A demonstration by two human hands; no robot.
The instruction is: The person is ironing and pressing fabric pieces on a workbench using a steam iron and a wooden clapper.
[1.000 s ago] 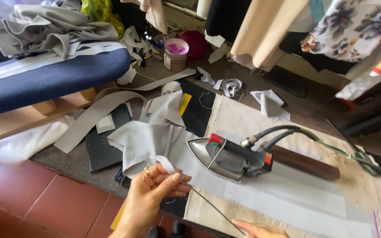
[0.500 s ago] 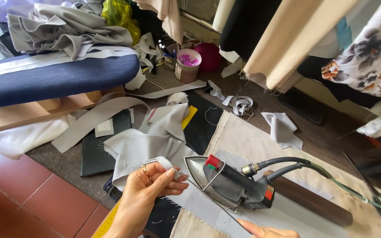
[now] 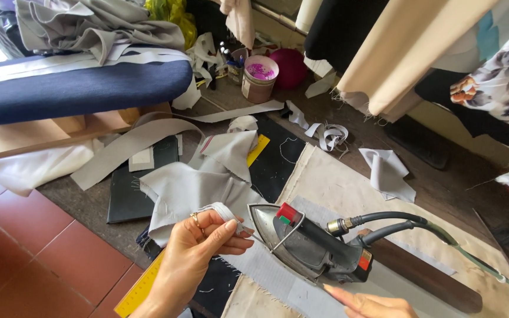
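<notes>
My left hand (image 3: pixel 198 247), with rings on a finger, pinches the folded end of a narrow grey fabric strip (image 3: pixel 266 268) just left of the tip of a steam iron (image 3: pixel 307 244). The iron is dark metal with a red and green button, a wooden handle and black hoses, and it rests on the strip atop a beige padded cloth (image 3: pixel 349 188). My right hand (image 3: pixel 369 303) shows only partly at the bottom edge, fingers extended flat on the cloth next to the iron's rear. It holds nothing that I can see.
A pile of grey fabric pieces (image 3: pixel 201 182) lies left of the iron on a dark table (image 3: pixel 443 188). A yellow ruler (image 3: pixel 139 288) pokes out below my left wrist. A navy padded board (image 3: pixel 78 88) and a pink-lidded pot (image 3: pixel 259 79) stand at the back. Garments hang at the upper right.
The view has shifted closer to the iron. My left hand keeps its pinch on the strip end, now nearer the iron's tip. My right hand has come a little further into view.
</notes>
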